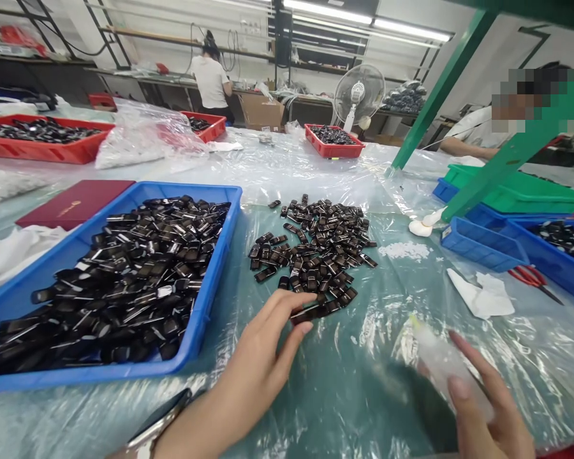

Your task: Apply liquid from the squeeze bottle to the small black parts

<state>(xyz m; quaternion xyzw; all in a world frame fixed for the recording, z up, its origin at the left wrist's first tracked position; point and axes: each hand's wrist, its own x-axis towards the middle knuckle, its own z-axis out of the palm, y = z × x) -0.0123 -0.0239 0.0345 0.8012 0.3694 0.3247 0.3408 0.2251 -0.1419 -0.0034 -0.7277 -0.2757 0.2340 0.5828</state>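
Observation:
My left hand (261, 347) reaches to the near edge of a loose pile of small dark rectangular parts (325, 236). Its thumb and forefinger are closed around one dark part (305, 313), which lies against others in a short row. To the right, my right hand (492, 398) grips a translucent white squeeze bottle (440, 363) with a yellowish tip. The bottle is blurred, tilted with its tip up and to the left, and held apart from the pile. A blue tray (205, 306) heaped with similar dark parts stands left of my left hand.
White bits (406, 250) lie right of the pile, near a crumpled white tissue (483, 293), red-handled scissors (529, 275) and a small blue bin (483, 244). A green post (440, 95) rises at right. Red trays (335, 150) and two other people are farther back.

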